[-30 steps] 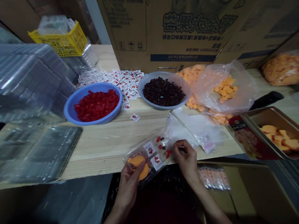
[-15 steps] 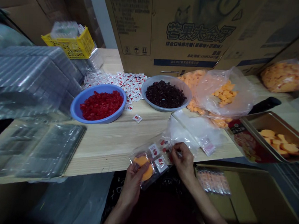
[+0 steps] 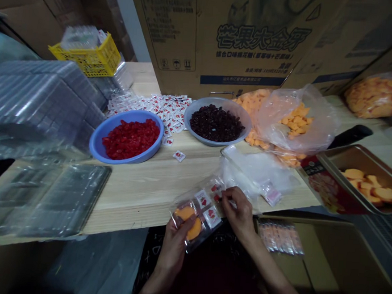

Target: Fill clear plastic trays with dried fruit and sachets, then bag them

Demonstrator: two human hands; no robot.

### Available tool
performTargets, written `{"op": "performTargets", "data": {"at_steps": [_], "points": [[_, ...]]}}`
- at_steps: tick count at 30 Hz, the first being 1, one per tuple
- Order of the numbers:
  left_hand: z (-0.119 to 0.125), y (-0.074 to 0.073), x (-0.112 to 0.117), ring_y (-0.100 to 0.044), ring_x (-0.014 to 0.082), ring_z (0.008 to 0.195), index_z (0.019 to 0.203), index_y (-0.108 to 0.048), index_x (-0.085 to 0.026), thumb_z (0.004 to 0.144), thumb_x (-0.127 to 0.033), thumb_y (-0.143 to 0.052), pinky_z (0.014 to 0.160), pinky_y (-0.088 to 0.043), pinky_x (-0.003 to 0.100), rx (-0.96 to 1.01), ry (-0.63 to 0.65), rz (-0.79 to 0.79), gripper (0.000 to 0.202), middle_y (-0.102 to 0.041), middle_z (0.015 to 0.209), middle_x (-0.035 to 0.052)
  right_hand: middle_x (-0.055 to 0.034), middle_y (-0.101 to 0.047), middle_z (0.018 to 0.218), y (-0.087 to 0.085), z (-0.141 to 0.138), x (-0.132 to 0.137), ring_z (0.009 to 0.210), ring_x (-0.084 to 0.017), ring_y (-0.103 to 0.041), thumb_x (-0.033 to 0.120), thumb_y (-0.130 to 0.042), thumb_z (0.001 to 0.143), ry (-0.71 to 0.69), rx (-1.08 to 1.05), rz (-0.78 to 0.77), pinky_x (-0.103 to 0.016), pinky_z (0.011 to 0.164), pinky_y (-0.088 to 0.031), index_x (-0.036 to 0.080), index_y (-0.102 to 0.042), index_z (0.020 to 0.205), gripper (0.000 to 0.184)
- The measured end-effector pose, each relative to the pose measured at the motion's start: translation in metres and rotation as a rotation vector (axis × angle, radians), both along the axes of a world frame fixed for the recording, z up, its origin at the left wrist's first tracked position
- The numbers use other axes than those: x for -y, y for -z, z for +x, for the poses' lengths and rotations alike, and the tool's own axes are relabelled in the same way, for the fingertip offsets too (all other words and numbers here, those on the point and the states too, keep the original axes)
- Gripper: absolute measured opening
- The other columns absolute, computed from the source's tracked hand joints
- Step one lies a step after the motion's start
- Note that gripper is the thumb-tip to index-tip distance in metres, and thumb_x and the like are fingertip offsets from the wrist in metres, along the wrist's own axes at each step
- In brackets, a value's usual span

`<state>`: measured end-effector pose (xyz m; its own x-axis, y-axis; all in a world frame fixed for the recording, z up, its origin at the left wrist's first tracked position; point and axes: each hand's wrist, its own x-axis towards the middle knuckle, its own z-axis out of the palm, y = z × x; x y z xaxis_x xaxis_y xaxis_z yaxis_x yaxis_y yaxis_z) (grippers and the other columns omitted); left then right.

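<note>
My left hand (image 3: 175, 244) grips the lower left end of a clear plastic tray (image 3: 192, 200), its thumb over two orange candies (image 3: 188, 220). Two small printed sachets (image 3: 211, 216) lie in the tray's middle. Red pieces (image 3: 216, 188) show in its far right part. At that end is my right hand (image 3: 238, 212), fingers pinched together; whether they hold the tray's edge, its film or a small piece I cannot make out. The tray is held tilted at the table's front edge, above my lap.
Behind stand a blue bowl of red candies (image 3: 123, 154) and a bowl of dark candies (image 3: 216, 142), with scattered sachets (image 3: 172, 107). Clear bags (image 3: 248, 168) lie right of the tray. Empty trays (image 3: 65, 196) are left; a tin (image 3: 330, 188) and an open carton (image 3: 336, 260) are right.
My right hand has shifted slightly left over the tray's right end, fingers still pinched. The left hand keeps its hold. The whole view has moved a little.
</note>
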<state>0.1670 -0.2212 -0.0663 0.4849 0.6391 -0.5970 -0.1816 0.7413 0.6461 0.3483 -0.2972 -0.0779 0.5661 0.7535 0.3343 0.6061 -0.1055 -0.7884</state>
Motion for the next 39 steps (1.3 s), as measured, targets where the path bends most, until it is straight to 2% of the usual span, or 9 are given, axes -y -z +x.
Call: {"op": "performTargets", "data": {"at_steps": [5, 11, 14, 18, 24, 30, 33, 36, 39], "points": [[0.001, 0.001, 0.005, -0.072, 0.0255, 0.1, 0.128, -0.06, -0.016, 0.073, -0.032, -0.084, 0.09, -0.055, 0.035, -0.005, 0.038, 0.04, 0.062, -0.074, 0.113, 0.0121, -0.004, -0.059, 0.085, 0.005, -0.002, -0.002, 0.08, -0.018, -0.056, 0.019, -0.051, 0.099, 0.023, 0.002, 0.02, -0.033, 0.072, -0.045, 0.021, -0.059, 0.089, 0.013], [0.012, 0.006, 0.003, -0.071, 0.0272, 0.103, 0.123, -0.063, -0.014, 0.072, -0.032, -0.084, 0.092, -0.054, 0.036, 0.075, 0.006, 0.028, 0.058, -0.073, 0.115, 0.0141, -0.0044, -0.056, 0.085, -0.003, -0.015, -0.002, 0.083, -0.019, -0.054, 0.016, -0.047, 0.099, -0.123, 0.04, -0.026, -0.033, 0.073, -0.044, 0.021, -0.057, 0.09, 0.014], [0.014, 0.007, 0.004, -0.072, 0.0265, 0.098, 0.119, -0.063, -0.014, 0.069, -0.031, -0.086, 0.088, -0.056, 0.034, 0.059, -0.028, -0.01, 0.058, -0.074, 0.11, 0.0128, -0.0061, -0.056, 0.09, -0.003, -0.01, 0.011, 0.086, -0.022, -0.052, 0.018, -0.05, 0.098, -0.047, 0.18, -0.161, -0.036, 0.076, -0.042, 0.02, -0.057, 0.095, 0.008], [0.014, 0.003, 0.006, -0.071, 0.0283, 0.106, 0.122, -0.06, -0.017, 0.068, -0.028, -0.087, 0.089, -0.056, 0.036, 0.074, -0.07, -0.087, 0.062, -0.073, 0.116, 0.0127, -0.0067, -0.054, 0.088, 0.003, 0.002, 0.029, 0.084, -0.024, -0.048, 0.018, -0.05, 0.098, 0.106, 0.375, -0.3, -0.038, 0.076, -0.039, 0.02, -0.054, 0.087, 0.012], [0.025, -0.007, 0.005, -0.071, 0.0284, 0.103, 0.119, -0.061, -0.017, 0.071, -0.027, -0.085, 0.089, -0.057, 0.037, 0.089, -0.075, -0.063, 0.055, -0.075, 0.111, 0.011, -0.0065, -0.055, 0.093, -0.009, -0.001, 0.038, 0.087, -0.021, -0.051, 0.014, -0.045, 0.101, -0.023, 0.24, -0.196, -0.035, 0.076, -0.042, 0.02, -0.053, 0.095, 0.011], [0.035, -0.018, 0.009, -0.07, 0.0282, 0.107, 0.128, -0.058, -0.018, 0.07, -0.029, -0.085, 0.092, -0.056, 0.038, 0.079, -0.113, -0.065, 0.065, -0.072, 0.119, 0.0124, -0.0028, -0.053, 0.086, -0.017, -0.005, 0.044, 0.078, -0.018, -0.052, 0.012, -0.05, 0.099, 0.057, 0.182, -0.133, -0.031, 0.071, -0.041, 0.021, -0.05, 0.091, 0.012], [0.039, -0.018, 0.013, -0.068, 0.0275, 0.111, 0.131, -0.057, -0.019, 0.071, -0.029, -0.085, 0.095, -0.054, 0.037, 0.055, -0.12, -0.046, 0.067, -0.071, 0.122, 0.0117, -0.003, -0.053, 0.085, -0.017, -0.015, 0.041, 0.077, -0.018, -0.052, 0.011, -0.048, 0.099, 0.012, 0.201, -0.143, -0.031, 0.069, -0.041, 0.021, -0.051, 0.093, 0.012], [0.043, -0.014, 0.015, -0.068, 0.0248, 0.111, 0.125, -0.06, -0.018, 0.074, -0.029, -0.083, 0.097, -0.052, 0.034, 0.048, -0.1, 0.031, 0.057, -0.072, 0.118, 0.0102, -0.0033, -0.054, 0.083, -0.015, -0.025, 0.032, 0.078, -0.019, -0.053, 0.012, -0.045, 0.1, -0.033, 0.166, -0.163, -0.031, 0.07, -0.042, 0.021, -0.052, 0.092, 0.014], [0.045, -0.01, 0.017, -0.068, 0.0231, 0.108, 0.119, -0.063, -0.017, 0.075, -0.03, -0.082, 0.097, -0.051, 0.032, 0.051, -0.064, 0.064, 0.05, -0.073, 0.116, 0.0096, -0.0037, -0.057, 0.084, -0.01, -0.027, 0.02, 0.079, -0.02, -0.055, 0.014, -0.046, 0.098, 0.028, 0.115, -0.207, -0.031, 0.07, -0.043, 0.021, -0.052, 0.094, 0.01]]}}
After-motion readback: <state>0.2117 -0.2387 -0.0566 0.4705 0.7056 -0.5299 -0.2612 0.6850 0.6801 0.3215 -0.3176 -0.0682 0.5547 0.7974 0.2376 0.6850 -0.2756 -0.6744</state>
